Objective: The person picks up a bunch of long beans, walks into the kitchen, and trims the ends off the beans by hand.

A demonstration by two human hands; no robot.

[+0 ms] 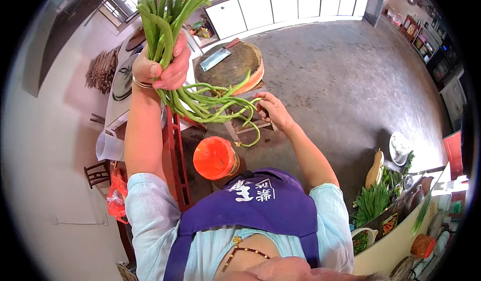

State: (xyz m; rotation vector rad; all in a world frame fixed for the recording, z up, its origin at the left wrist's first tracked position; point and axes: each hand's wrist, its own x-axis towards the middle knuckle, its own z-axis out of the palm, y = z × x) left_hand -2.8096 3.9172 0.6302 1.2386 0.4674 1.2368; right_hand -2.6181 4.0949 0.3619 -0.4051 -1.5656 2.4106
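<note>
A bunch of long green beans (pixel 193 100) is gripped in my left hand (pixel 165 68), which is raised at the upper left with its fingers wrapped round the middle. Thick ends point up above the fist, while thin ends droop to the right. At those thin ends is my right hand (pixel 273 111), its fingertips pinched by the tip of a bean. Behind the beans, a cleaver (pixel 215 59) lies on a round wooden chopping block (pixel 245 60). Below them stands an orange-lined bucket (pixel 213 156).
A red wooden frame (pixel 176 155) stands left of the bucket. A clear plastic jug (pixel 109 146) and red bag (pixel 116 196) are at the left. Leafy greens (pixel 373 201), a pale gourd (pixel 375 169) and a metal bowl (pixel 399 148) are at the right. White cabinets (pixel 285 5) line the back.
</note>
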